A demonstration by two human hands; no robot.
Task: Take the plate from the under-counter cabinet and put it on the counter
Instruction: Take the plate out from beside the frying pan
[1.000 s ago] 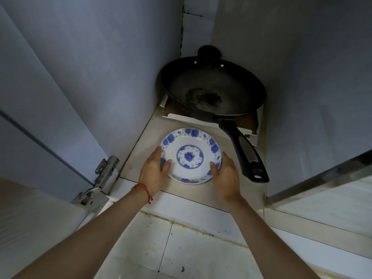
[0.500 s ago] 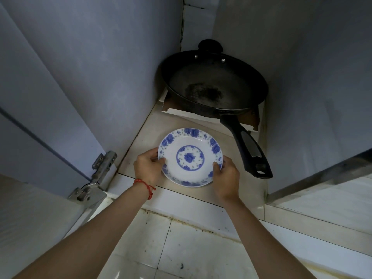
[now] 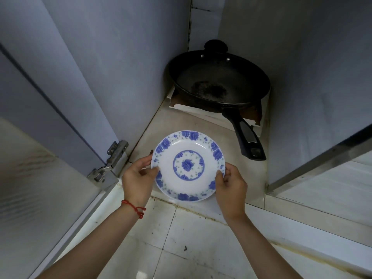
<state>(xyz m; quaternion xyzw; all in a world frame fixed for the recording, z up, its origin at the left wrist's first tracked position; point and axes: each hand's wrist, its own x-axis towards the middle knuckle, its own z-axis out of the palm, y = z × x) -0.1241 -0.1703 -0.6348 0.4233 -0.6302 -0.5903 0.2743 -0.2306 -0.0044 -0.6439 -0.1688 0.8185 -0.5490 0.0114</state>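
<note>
Plate (image 3: pixel 188 166) before pan (image 3: pixel 218 77), inside cabinet (image 3: pixel 201 125)

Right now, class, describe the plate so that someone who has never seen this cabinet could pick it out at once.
Find the open under-counter cabinet with a black frying pan at the back. In front of the pan, at the cabinet's front edge, the left hand and right hand hold the plate by opposite rims. It is the only white dish, with blue flowers.

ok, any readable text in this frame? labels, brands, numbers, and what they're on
None readable.
Plate: blue flower pattern only, no writing.
Pan: no brand visible on the bowl or handle.
Door hinge: any stamping is too small to read.
Cabinet walls and floor tiles: plain.
</note>
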